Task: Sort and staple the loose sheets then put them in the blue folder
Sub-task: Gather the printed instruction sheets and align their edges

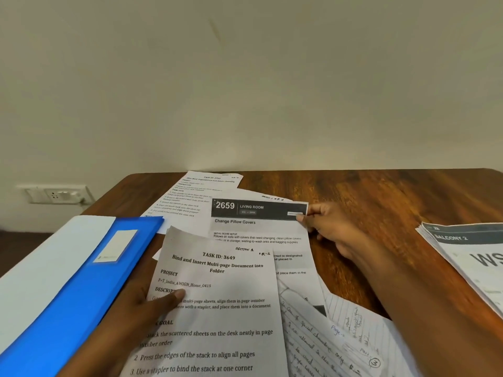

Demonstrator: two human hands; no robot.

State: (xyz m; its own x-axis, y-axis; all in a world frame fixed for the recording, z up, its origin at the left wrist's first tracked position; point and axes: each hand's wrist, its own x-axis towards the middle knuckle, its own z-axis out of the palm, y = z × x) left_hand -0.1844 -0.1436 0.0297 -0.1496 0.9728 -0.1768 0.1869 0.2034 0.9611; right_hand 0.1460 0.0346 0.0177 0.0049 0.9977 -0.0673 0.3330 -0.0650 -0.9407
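Left hand holds sheet; right hand pinches another.

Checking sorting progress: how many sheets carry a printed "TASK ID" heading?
2. One TASK ID 3649 sheet lies in front under the left hand; the other lies at the desk's far edge, its number blurred. Overlapped sheets may hide more.

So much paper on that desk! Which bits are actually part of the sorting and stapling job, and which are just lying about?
Part of the job:
- printed sheet held by the left hand
- pillow covers sheet pinched by the right hand
- handwritten sheets
- far sheet
- blue folder

Lying about:
- stack of printed booklets at the right edge
- wall socket
- wooden desk

No stapler shows.
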